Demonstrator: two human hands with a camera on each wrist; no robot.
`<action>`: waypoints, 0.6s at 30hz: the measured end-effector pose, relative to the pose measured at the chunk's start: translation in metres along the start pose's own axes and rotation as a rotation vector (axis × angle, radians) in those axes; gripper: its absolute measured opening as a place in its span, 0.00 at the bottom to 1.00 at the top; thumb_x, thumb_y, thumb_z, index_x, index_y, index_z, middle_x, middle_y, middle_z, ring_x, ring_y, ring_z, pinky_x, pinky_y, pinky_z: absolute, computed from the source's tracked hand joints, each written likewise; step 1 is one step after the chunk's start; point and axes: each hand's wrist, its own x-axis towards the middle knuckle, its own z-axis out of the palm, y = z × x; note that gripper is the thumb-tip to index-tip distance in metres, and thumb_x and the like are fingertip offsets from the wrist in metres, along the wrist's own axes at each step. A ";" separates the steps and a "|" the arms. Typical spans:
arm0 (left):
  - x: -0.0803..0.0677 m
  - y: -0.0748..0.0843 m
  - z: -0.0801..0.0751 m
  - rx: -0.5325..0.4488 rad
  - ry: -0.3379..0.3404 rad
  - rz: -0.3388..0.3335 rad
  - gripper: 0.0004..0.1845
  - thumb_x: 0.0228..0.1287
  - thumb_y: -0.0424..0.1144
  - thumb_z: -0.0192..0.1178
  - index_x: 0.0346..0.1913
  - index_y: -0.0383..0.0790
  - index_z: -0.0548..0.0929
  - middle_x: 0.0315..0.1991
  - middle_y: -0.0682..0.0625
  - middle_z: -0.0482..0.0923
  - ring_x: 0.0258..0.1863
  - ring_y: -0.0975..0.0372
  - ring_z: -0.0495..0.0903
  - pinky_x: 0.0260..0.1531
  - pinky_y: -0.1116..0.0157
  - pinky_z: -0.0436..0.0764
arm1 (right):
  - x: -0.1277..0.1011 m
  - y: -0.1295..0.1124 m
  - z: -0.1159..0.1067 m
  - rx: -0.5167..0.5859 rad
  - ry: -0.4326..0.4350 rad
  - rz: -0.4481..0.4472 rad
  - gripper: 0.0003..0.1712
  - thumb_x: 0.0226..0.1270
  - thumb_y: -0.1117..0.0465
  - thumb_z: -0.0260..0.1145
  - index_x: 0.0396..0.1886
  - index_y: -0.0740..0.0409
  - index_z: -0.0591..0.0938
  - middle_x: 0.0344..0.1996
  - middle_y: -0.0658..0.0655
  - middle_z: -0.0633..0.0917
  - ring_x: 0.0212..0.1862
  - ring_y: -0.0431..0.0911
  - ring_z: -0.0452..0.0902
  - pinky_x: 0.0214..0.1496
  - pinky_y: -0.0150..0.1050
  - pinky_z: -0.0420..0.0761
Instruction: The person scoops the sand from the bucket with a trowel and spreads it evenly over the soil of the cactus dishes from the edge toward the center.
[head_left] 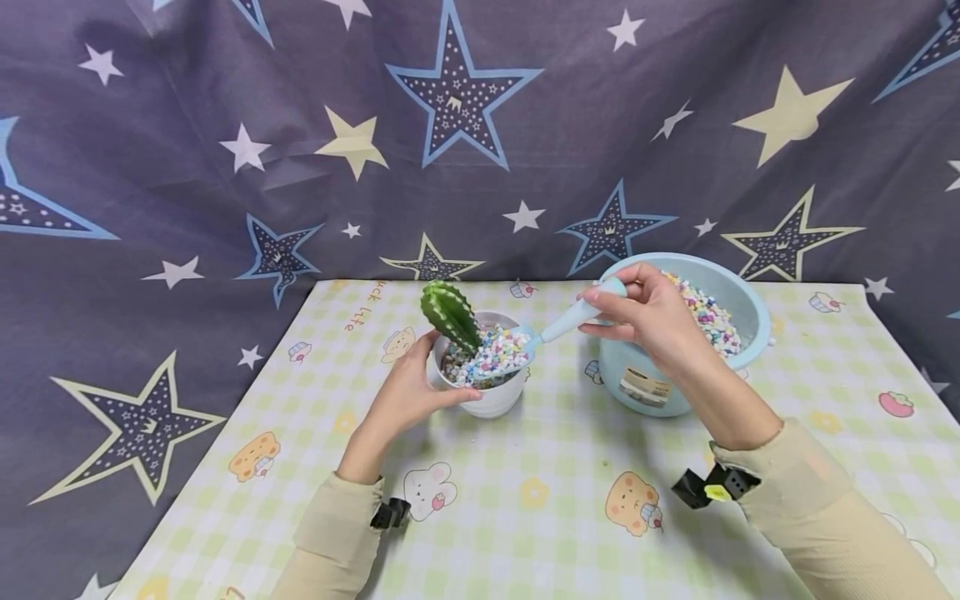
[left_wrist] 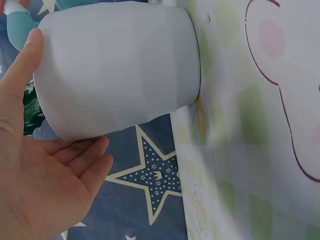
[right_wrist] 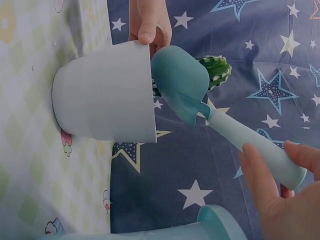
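Note:
A white flowerpot (head_left: 491, 404) stands on the table with a green cactus (head_left: 450, 315) leaning left inside it. My left hand (head_left: 411, 382) holds the pot at its rim, thumb over the near side and fingers around the left. In my right hand (head_left: 654, 321) is the handle of a light blue garden trowel (head_left: 573, 320), gripped between thumb and fingers. Multicoloured pebbles (head_left: 501, 350) lie heaped on the trowel's blade, right over the pot's mouth beside the cactus. From the right wrist view, the blade's underside shows at the pot's rim.
To the right stands a light blue bucket (head_left: 617, 367) with more coloured pebbles (head_left: 708, 318) inside and a label on its front. A checked cloth (head_left: 517, 533) with cartoon prints covers the table. Behind it hangs a dark curtain (head_left: 315, 75) with stars.

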 end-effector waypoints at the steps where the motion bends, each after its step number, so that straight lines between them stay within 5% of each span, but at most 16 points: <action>1: 0.000 0.000 0.000 0.001 0.003 0.002 0.61 0.40 0.62 0.79 0.76 0.39 0.60 0.74 0.38 0.64 0.73 0.43 0.65 0.73 0.42 0.64 | 0.000 0.000 0.001 -0.002 0.000 -0.001 0.13 0.69 0.70 0.64 0.43 0.61 0.68 0.30 0.48 0.85 0.39 0.40 0.88 0.45 0.43 0.89; 18: -0.002 0.003 0.004 0.014 0.042 -0.002 0.63 0.39 0.62 0.79 0.76 0.40 0.60 0.74 0.39 0.65 0.72 0.44 0.66 0.72 0.43 0.66 | 0.002 0.002 0.005 -0.003 -0.022 -0.021 0.12 0.69 0.73 0.62 0.40 0.59 0.68 0.31 0.48 0.89 0.38 0.39 0.88 0.44 0.42 0.89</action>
